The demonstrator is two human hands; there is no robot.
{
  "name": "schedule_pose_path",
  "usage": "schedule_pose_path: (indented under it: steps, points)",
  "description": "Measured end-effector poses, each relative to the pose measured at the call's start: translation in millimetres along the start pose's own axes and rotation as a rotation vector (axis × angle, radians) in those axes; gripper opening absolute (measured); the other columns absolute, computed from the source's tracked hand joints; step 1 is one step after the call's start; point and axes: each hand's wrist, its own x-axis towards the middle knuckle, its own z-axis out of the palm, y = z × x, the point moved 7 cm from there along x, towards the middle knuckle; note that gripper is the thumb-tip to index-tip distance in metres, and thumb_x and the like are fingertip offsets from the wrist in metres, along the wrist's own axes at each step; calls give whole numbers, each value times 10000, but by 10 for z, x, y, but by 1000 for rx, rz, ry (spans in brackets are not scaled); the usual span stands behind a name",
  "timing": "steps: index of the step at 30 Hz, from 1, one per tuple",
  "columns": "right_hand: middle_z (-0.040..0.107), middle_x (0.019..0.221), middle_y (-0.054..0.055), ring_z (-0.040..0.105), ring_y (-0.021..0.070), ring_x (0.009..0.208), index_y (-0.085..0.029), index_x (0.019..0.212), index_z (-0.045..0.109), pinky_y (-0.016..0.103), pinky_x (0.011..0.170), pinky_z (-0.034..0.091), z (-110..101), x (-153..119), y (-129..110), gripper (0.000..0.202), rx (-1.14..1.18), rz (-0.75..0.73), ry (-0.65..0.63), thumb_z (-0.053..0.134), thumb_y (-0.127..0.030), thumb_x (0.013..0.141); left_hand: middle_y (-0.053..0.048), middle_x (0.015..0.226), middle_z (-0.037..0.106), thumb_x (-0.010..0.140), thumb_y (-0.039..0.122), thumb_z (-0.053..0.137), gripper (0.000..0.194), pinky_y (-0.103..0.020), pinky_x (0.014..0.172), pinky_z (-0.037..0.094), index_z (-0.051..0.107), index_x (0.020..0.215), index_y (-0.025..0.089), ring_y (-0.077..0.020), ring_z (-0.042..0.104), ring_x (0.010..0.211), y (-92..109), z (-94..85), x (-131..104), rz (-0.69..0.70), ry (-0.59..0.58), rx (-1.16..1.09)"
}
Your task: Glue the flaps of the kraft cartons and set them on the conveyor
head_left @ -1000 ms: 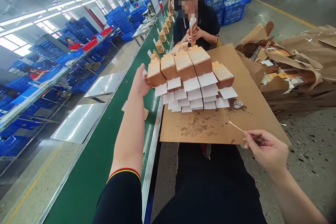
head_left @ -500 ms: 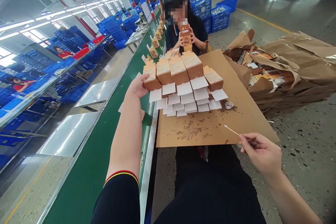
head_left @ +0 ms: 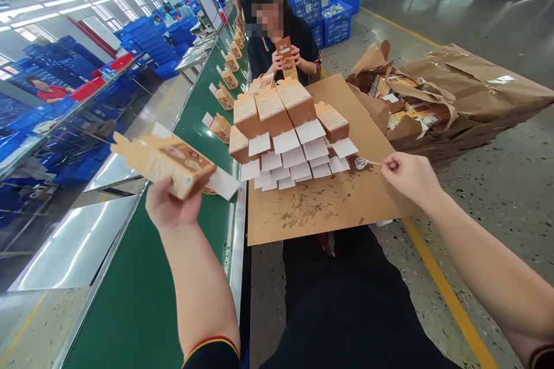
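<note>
My left hand point(head_left: 173, 204) grips a brown and tan carton point(head_left: 175, 164) from below, over the green conveyor belt point(head_left: 142, 282). The carton's end flaps stand out, with a white one pointing right. Between the fingertips of my right hand point(head_left: 409, 176) is a thin cotton swab point(head_left: 374, 162). The swab's tip is at a small clear round dish point(head_left: 360, 163) on the cardboard sheet point(head_left: 329, 216). Stacked cartons point(head_left: 277, 109) stand on that sheet, several with white flaps hanging toward me.
Several cartons point(head_left: 229, 79) stand in a row along the belt. Across the sheet, a person point(head_left: 281, 29) holds another carton point(head_left: 285, 57) in both hands. To the right lies a torn brown paper bundle point(head_left: 459, 98) of flat boxes. Blue crates point(head_left: 337, 26) stand behind.
My left hand has taken a carton from the left of the stack and carried it left over the belt. My right hand has moved the swab forward to the dish. The camera view has shifted.
</note>
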Motion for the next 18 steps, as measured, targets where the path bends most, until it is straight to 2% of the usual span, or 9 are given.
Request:
schedule_pose_path:
  steps: [2, 4, 6, 8, 11, 14, 16, 18]
  points:
    - [763, 707, 52, 659, 181, 686, -212, 672, 648, 287, 729, 421, 114, 143, -99, 187, -55, -30, -73, 678, -123, 833, -23, 1596, 734, 668, 496, 988, 743, -613, 1301, 551, 774, 1371, 389, -410, 481, 1694, -258, -92, -487, -80, -4, 32]
    - [718, 659, 30, 601, 133, 643, -205, 632, 608, 266, 699, 345, 239, 246, -171, 278, -66, -54, -119, 648, -111, 891, -51, 1659, 689, 669, 585, 1041, 837, -638, 1271, 575, 749, 1435, 419, -439, 506, 1675, -657, -174, -941, -193, 14, 73]
    - [660, 613, 7, 542, 91, 603, -208, 585, 559, 266, 687, 287, 323, 335, -201, 379, -67, -63, -140, 616, -131, 952, -58, 1686, 669, 675, 575, 1079, 892, -609, 1269, 579, 709, 1477, 451, -413, 548, 1650, -1083, -256, -1300, -288, 68, 125]
    - [620, 583, -12, 490, 71, 571, -210, 559, 537, 268, 683, 260, 345, 404, -192, 424, -76, -68, -158, 627, -141, 967, -65, 1700, 658, 691, 524, 1100, 931, -543, 1284, 567, 666, 1512, 456, -367, 576, 1635, -1430, -305, -1527, -343, 110, 159]
    - [609, 560, -29, 462, 82, 549, -197, 581, 588, 262, 663, 263, 260, 394, -105, 374, -103, -58, -148, 753, -92, 900, -103, 1661, 688, 703, 497, 1105, 931, -493, 1283, 566, 661, 1514, 391, -352, 620, 1599, -1731, -324, -1638, -394, 136, 141]
    - [688, 619, -10, 560, 119, 591, -184, 693, 710, 252, 650, 347, 184, 114, -66, 239, -36, -81, -40, 839, -69, 858, -140, 1556, 753, 704, 504, 1103, 834, -523, 1269, 581, 720, 1417, 303, -387, 669, 1542, -1861, -318, -1627, -501, 137, 96]
    - [767, 722, 12, 651, 149, 641, -195, 832, 797, 259, 670, 461, 326, -247, -167, 106, 122, -156, -32, 834, -124, 902, -151, 1522, 768, 712, 501, 1100, 783, -539, 1265, 584, 736, 1366, 272, -395, 687, 1516, -1900, -303, -1622, -551, 136, 87]
    - [809, 804, 28, 719, 171, 685, -224, 907, 829, 272, 673, 556, 707, -696, -411, 83, 328, -293, -210, 777, -202, 968, -155, 1518, 768, 709, 512, 1102, 783, -537, 1253, 590, 731, 1353, 265, -389, 700, 1498, -1922, -291, -1633, -546, 157, 93]
